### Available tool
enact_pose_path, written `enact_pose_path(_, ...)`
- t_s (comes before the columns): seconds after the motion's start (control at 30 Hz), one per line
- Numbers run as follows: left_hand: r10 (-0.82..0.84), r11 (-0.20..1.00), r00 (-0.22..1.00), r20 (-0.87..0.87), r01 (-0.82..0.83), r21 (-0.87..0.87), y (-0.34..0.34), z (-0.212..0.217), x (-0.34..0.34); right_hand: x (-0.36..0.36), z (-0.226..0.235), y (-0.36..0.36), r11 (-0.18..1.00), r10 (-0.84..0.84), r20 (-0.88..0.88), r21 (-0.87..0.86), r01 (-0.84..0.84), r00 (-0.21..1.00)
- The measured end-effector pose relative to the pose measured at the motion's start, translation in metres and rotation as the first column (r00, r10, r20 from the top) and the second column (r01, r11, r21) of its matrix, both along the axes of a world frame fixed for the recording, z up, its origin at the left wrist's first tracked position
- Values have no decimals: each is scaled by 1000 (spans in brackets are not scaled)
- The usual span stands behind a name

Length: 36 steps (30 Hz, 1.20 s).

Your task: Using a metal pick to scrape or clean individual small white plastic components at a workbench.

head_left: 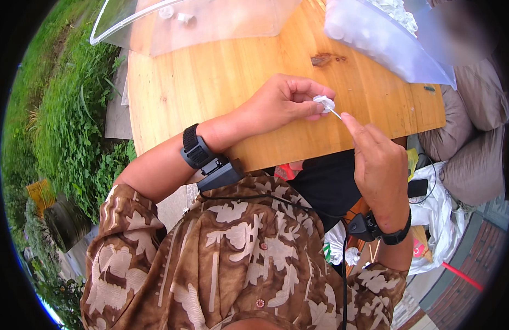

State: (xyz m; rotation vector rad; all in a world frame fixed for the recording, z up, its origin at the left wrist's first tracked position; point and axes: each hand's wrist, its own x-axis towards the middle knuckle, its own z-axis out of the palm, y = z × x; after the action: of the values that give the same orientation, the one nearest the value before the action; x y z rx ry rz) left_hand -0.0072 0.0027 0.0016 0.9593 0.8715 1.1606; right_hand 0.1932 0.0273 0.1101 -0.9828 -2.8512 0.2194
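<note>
My left hand reaches over the wooden table and pinches a small, round white plastic piece between thumb and fingers. From the right, my right hand grips a thin, pale rod, its index finger stretched along it. The rod's far tip meets the white piece; whether it goes inside cannot be made out. The rest of the rod is hidden in my right hand. Both hands are close together above the table's near right part.
The wooden table carries a clear plastic bin with a few white pieces at the far left. A translucent bin full of white pieces stands far right. Stuffed grey-brown sacks and a white plastic bag lie right of the table.
</note>
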Motion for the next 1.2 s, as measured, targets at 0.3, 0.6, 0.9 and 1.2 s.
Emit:
enact_pose_path(0.3, -1, 999, 998, 61, -2, 49, 2, -6, 0, -5, 1, 0, 998, -15, 91, 60, 10, 996)
enact_pose_path(0.6, 41, 998, 997, 69, -44, 44, 2, -9, 2, -12, 7, 0, 994, 4, 168, 106, -22, 986)
enact_pose_path(0.9, 18, 1000, 1000, 22, -19, 12, 1, 1, -3, -10, 21, 4, 999, -4, 106, 36, 0, 994)
enact_pose_path(1.2, 26, 1000, 998, 53, -27, 13, 3, 0, -3, -8, 14, 1, 999, 2, 87, 32, -5, 996)
